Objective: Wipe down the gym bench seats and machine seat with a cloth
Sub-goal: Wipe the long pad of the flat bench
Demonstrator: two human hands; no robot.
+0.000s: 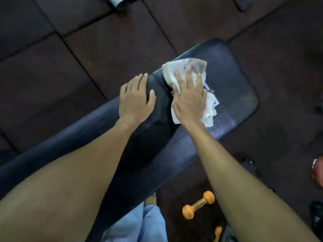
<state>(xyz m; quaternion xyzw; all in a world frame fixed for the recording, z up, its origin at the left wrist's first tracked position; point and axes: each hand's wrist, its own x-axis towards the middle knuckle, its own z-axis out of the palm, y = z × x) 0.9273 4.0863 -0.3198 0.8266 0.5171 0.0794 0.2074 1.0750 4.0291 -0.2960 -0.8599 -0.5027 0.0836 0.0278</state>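
A dark padded gym bench (234,95) runs from the lower left to the upper right of the head view, with a gap between its long pad and its wider seat pad. A crumpled white cloth (185,70) with a dirty patch lies on the seat pad beside that gap. My right hand (189,98) presses flat on the cloth with fingers spread and straight. My left hand (135,97) rests open on the far end of the long pad, fingers over its left edge, thumb on top.
Dark rubber floor tiles (87,55) surround the bench. An orange dumbbell (198,205) lies on the floor under my right forearm, with part of a second one (217,233) below it. My light blue trouser leg (139,226) and bare foot show at the bottom. Dark equipment sits at the right edge.
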